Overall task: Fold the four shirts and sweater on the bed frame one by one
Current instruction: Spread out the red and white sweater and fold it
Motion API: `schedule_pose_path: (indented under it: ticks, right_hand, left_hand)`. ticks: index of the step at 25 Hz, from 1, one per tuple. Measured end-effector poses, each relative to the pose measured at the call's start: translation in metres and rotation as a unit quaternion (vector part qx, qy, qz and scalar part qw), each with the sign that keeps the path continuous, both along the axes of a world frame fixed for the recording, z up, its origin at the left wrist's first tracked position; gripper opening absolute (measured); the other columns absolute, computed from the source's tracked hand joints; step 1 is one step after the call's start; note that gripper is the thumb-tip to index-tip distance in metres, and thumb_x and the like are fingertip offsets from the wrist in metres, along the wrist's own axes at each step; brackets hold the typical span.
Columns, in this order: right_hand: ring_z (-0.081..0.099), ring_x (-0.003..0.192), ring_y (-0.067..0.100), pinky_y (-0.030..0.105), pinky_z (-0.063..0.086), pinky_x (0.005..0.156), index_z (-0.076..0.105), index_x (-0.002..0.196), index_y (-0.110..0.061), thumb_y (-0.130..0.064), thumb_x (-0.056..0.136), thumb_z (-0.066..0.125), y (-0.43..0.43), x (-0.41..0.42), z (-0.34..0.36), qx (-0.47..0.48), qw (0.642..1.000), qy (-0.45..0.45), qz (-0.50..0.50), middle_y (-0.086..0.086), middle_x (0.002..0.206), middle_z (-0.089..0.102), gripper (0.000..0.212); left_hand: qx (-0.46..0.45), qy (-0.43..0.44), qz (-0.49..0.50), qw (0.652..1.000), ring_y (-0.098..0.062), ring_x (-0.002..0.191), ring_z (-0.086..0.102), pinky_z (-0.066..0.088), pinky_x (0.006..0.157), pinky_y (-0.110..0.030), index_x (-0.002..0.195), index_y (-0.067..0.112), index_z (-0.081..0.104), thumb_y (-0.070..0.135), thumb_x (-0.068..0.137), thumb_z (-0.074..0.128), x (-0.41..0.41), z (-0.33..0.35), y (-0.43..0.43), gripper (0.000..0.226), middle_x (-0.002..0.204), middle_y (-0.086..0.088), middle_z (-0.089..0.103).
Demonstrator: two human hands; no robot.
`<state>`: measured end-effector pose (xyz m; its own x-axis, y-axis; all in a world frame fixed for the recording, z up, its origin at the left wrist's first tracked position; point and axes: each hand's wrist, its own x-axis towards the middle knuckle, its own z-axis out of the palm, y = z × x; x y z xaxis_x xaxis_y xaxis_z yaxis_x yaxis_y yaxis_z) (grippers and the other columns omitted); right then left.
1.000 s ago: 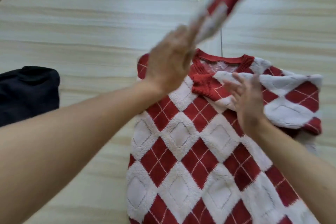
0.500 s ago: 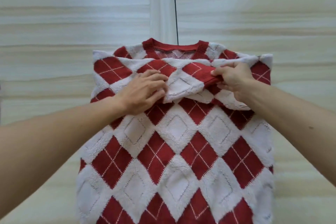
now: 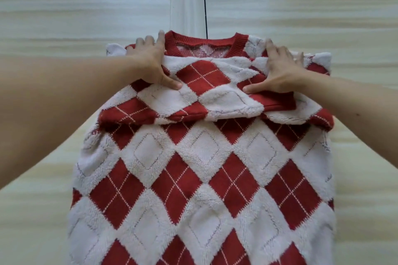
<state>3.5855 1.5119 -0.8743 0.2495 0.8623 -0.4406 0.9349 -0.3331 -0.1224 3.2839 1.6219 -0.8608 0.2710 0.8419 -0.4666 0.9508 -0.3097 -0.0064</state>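
Observation: the sweater [image 3: 202,168] lies flat, face up, on the pale wood-grain bed frame [image 3: 64,17]. Its collar [image 3: 204,42] is at the far end and its body runs toward me. The long axis therefore follows my line of sight, far to near.

Both sleeves [image 3: 215,97] are folded across the chest in one overlapping band, with a red cuff [image 3: 277,105] showing at the right.

Grip: my left hand [image 3: 150,64] rests flat on the left shoulder, just beside the collar. My right hand [image 3: 282,71] rests flat on the right shoulder. Fingers are spread and nearly straight on both, and the thumbs point inward onto the sleeve band. Neither hand pinches or encloses cloth; they press only.

Governing relation: both hands sit at the far end of the garment, level with each other, so neither is nearer. The unfolded body and hem lie on my side of the grip. I judge the next fold must cross the short axis and bring collar and hem together along that far-to-near line.

Limits of view: the hem is cut off by the lower edge of the picture. I cannot tell whether any fingertip is tucked under a shoulder edge. The cloth beneath the palms is hidden. No shirts are in view. A dark seam [image 3: 204,6] divides the surface beyond the collar.
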Motion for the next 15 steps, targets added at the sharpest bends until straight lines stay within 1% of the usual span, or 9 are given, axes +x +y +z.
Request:
schedule_pose_path:
  ticks: [1,3,4,5,7,9,11,12,15]
  right_hand:
    - [0.010,0.154,0.032,0.059,-0.002,0.123,-0.011,0.159,-0.021,-0.087,0.042,0.070,0.002,-0.002,0.002,0.012,1.000,-0.008,-0.005,0.015,0.165,0.015,0.157]
    - [0.035,0.143,0.037,0.054,0.017,0.120,0.010,0.157,-0.014,-0.077,0.052,0.080,0.003,-0.012,0.013,0.030,0.999,-0.020,-0.020,0.020,0.152,0.040,0.141]
    - [0.049,0.130,0.038,0.050,0.031,0.113,0.029,0.148,-0.010,-0.073,0.058,0.081,0.000,-0.019,0.018,0.037,0.999,-0.031,-0.023,0.019,0.140,0.054,0.122]
    - [0.058,0.112,0.036,0.045,0.041,0.100,0.046,0.131,-0.010,-0.069,0.064,0.081,-0.005,-0.026,0.023,0.046,0.997,-0.056,-0.013,0.017,0.124,0.064,0.096]
    - [0.057,0.087,0.031,0.038,0.045,0.080,0.057,0.099,-0.012,-0.051,0.075,0.081,-0.024,-0.045,0.040,0.056,0.994,-0.095,0.020,0.013,0.097,0.065,0.052]
    - [0.062,0.086,0.033,0.038,0.049,0.076,0.061,0.090,-0.012,-0.031,0.077,0.077,-0.044,-0.060,0.068,0.090,0.992,-0.082,0.022,0.011,0.085,0.060,0.028]
    - [0.064,0.085,0.036,0.044,0.053,0.080,0.058,0.083,-0.014,-0.025,0.075,0.072,-0.063,-0.067,0.107,0.156,0.986,-0.059,0.018,0.011,0.079,0.059,0.019]
    - [0.061,0.080,0.035,0.048,0.053,0.082,0.053,0.081,-0.016,-0.027,0.076,0.069,-0.076,-0.068,0.127,0.200,0.977,-0.060,0.031,0.010,0.074,0.056,0.020]
    - [0.055,0.078,0.033,0.051,0.044,0.087,0.038,0.080,-0.023,-0.048,0.081,0.067,-0.146,-0.073,0.175,0.301,0.949,-0.057,0.077,0.011,0.072,0.055,0.039]
  left_hand:
    - [0.014,0.017,0.000,1.000,-0.037,0.142,0.034,0.022,0.117,-0.055,0.156,0.010,0.016,0.084,0.039,0.071,0.003,0.002,0.000,0.149,0.149,-0.017,0.040]
    - [0.048,0.032,0.005,0.998,-0.032,0.113,0.055,0.024,0.113,-0.052,0.119,0.010,0.052,0.087,0.042,0.067,0.009,0.007,-0.007,0.111,0.109,-0.010,0.062]
    - [0.069,0.031,-0.001,0.997,-0.029,0.098,0.057,0.024,0.111,-0.050,0.101,0.013,0.057,0.087,0.049,0.069,0.011,0.009,-0.014,0.092,0.094,-0.006,0.064]
    - [0.096,0.031,-0.020,0.995,-0.026,0.089,0.055,0.026,0.110,-0.049,0.090,0.016,0.057,0.083,0.057,0.071,0.012,0.012,-0.024,0.076,0.087,-0.004,0.064]
    - [0.114,0.010,-0.079,0.990,-0.026,0.082,0.055,0.033,0.102,-0.045,0.086,0.019,0.058,0.059,0.075,0.076,0.009,0.026,-0.051,0.045,0.085,-0.005,0.066]
    - [0.076,-0.034,-0.127,0.988,-0.028,0.079,0.058,0.042,0.089,-0.042,0.085,0.020,0.057,0.031,0.079,0.071,-0.001,0.053,-0.074,0.019,0.078,-0.004,0.063]
    - [0.093,-0.099,-0.140,0.981,-0.032,0.074,0.059,0.048,0.078,-0.043,0.081,0.019,0.054,0.022,0.076,0.066,-0.021,0.096,-0.087,0.014,0.069,-0.003,0.057]
    - [0.133,-0.131,-0.158,0.970,-0.033,0.071,0.059,0.049,0.078,-0.044,0.081,0.017,0.052,0.022,0.077,0.066,-0.033,0.118,-0.092,0.015,0.067,-0.004,0.056]
    - [0.219,-0.196,-0.231,0.928,-0.027,0.061,0.054,0.045,0.085,-0.045,0.081,0.012,0.051,0.035,0.089,0.061,-0.075,0.167,-0.133,0.027,0.067,-0.007,0.054]
